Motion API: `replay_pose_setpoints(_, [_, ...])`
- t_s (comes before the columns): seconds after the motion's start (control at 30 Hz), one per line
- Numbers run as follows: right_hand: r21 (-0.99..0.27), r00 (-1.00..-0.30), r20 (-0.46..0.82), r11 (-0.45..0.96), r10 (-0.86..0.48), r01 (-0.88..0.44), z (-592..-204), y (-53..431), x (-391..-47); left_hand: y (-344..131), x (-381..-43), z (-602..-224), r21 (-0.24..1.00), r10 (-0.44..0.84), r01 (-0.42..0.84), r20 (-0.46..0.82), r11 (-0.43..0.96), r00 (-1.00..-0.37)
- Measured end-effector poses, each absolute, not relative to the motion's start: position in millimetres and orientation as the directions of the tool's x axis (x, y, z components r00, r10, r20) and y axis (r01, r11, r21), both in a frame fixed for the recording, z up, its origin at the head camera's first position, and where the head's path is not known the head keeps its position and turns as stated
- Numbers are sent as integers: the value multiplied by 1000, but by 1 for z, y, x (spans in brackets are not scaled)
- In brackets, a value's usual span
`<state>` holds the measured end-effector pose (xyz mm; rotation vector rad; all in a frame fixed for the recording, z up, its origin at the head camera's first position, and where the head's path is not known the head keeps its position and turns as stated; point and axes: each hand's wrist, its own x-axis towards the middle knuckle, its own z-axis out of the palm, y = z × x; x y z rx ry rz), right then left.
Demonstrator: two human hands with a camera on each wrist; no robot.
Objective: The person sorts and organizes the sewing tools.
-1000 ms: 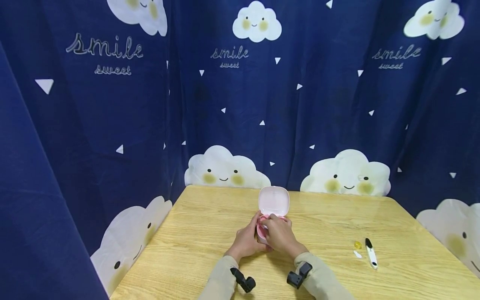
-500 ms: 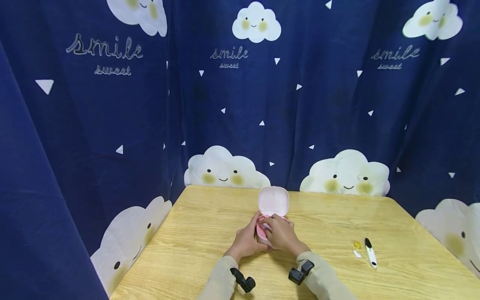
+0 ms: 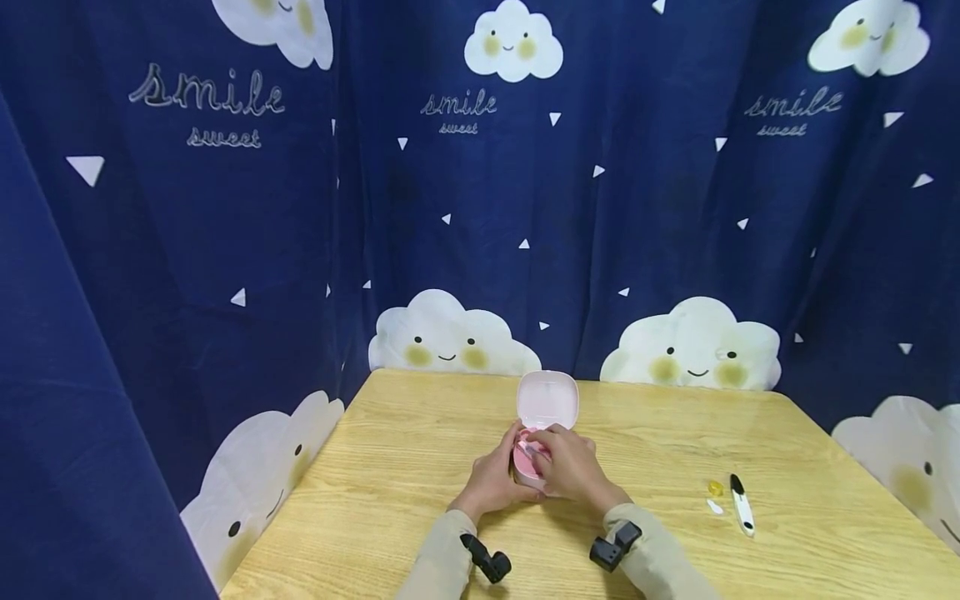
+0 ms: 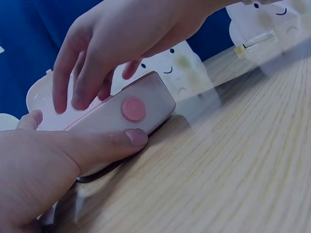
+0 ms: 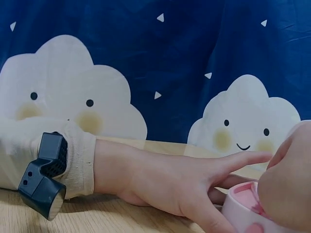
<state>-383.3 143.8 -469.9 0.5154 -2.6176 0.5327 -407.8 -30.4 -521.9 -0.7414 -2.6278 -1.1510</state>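
A small pink-and-white case (image 3: 527,477) sits on the table, its pale pink lid (image 3: 548,400) tipped up at the back. My left hand (image 3: 491,483) grips the case from the left, and in the left wrist view its thumb (image 4: 135,138) lies along the front, below a round pink button (image 4: 133,109). Over the pink interior hovers my right hand (image 3: 572,468), fingers bent loosely downward and the thumb apart from them. A small pale piece (image 3: 529,450) shows inside the case near those fingertips; its kind is too small to tell. The right wrist view hides the right fingertips.
On the right of the wooden table (image 3: 645,450) lie a white-and-black pen-like tool (image 3: 742,505), a small yellow piece (image 3: 716,487) and a small white piece (image 3: 714,506). A dark blue curtain (image 3: 480,183) with cloud prints hangs behind the table.
My right hand has shifted slightly right, its thumb and fingers spreading apart, so more of the pink interior and the pale piece show. The left hand keeps its grip on the case.
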Motion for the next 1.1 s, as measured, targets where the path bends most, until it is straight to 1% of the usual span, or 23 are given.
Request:
replay_pose_setpoints(0.3, [-340, -840, 492, 838, -228, -426, -465, 173, -372, -30, -406, -518, 665, 376, 493, 326, 561, -867])
replay_pose_setpoints(0.5, [-346, -825, 531, 840, -193, -419, -468, 200, -366, -32, -404, -515, 690, 373, 462, 289, 557, -882])
replay_pose_setpoints(0.7, [-343, -804, 570, 841, -167, -418, -472, 227, -360, -32, -405, -514, 701, 364, 452, 285, 551, -886])
replay_pose_setpoints(1.1, [-357, -808, 580, 858, -106, -369, -475, 273, -343, -30, -404, -515, 703, 362, 442, 273, 557, -891])
